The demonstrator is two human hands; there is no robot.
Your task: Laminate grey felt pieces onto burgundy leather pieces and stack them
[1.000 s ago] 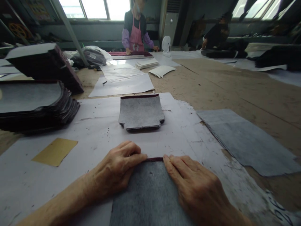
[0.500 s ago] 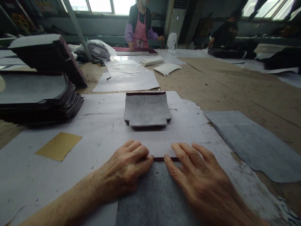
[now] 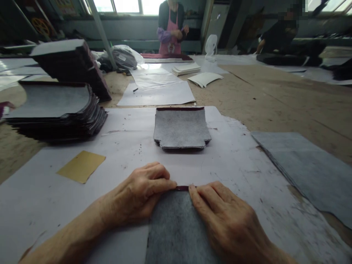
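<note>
A grey fabric piece (image 3: 178, 227) with a narrow dark red folded edge lies in front of me on white paper. My left hand (image 3: 144, 189) is closed at the left end of that edge, its thumb along the fold and the fingers curled. From the other side my right hand (image 3: 227, 211) pinches the same edge, fingers pressed together and thumb by the fold. A short strip of the red fold shows between the two thumbs. Just beyond sits a small stack of grey pieces (image 3: 181, 128) with notched lower corners and a dark red far edge.
Tall stacks of dark-edged grey pieces (image 3: 57, 99) stand at the left. A tan card (image 3: 81, 167) lies on the white paper (image 3: 121, 154). Larger grey sheets (image 3: 305, 161) are at the right. Across the table stand a person in a pink apron (image 3: 172, 31) and a white fan (image 3: 211, 47).
My right hand's fingers, spread before, have drawn together at the folded edge. My left thumb remains at the fold. The view has shifted slightly left, and the apron wearer's hands have come together.
</note>
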